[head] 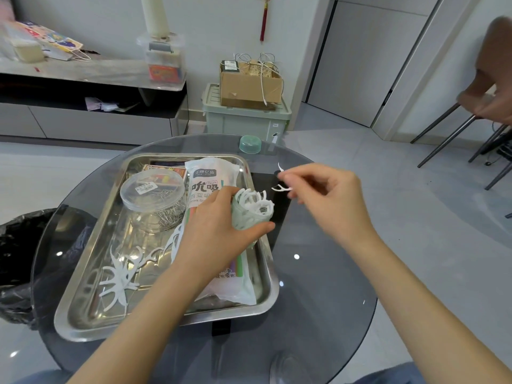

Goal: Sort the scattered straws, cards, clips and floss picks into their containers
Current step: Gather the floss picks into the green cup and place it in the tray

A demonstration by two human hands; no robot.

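Floss-pick sorting, head view. Left grip (219,231) clasps a small green jar (243,217) above the right half of a steel tray (166,325). The jar's mouth is tipped toward the right and crowded with white picks. Right grip (327,195) pinches one floss pick (281,187) between thumb and fingertips, just beside the jar mouth and over bare worktop (318,273). A second white sliver shows above the fingers, too small to tell whether it is a separate pick.

Step in hand, as judged: seat this pick in the jar. It is best fed handle first into a gap among the standing picks, since the forked heads would likely snag one another. Holding the jar steady and a little more upright should keep its contents from spilling.

Left to do: a loose cluster of floss picks (119,275) lies in the tray's near-left corner, well apart from the jar. Clip box (152,189), straw bag (205,176) and card box (163,169) occupy the tray's far part.

Room for moving: the jar hangs near the tray's right rim, with open glass to its right. The round worktop's edge curves close behind the green lid (250,144), and a black bin bag (16,259) sits below the left edge. Another person's hand (496,79) appears far right, well clear
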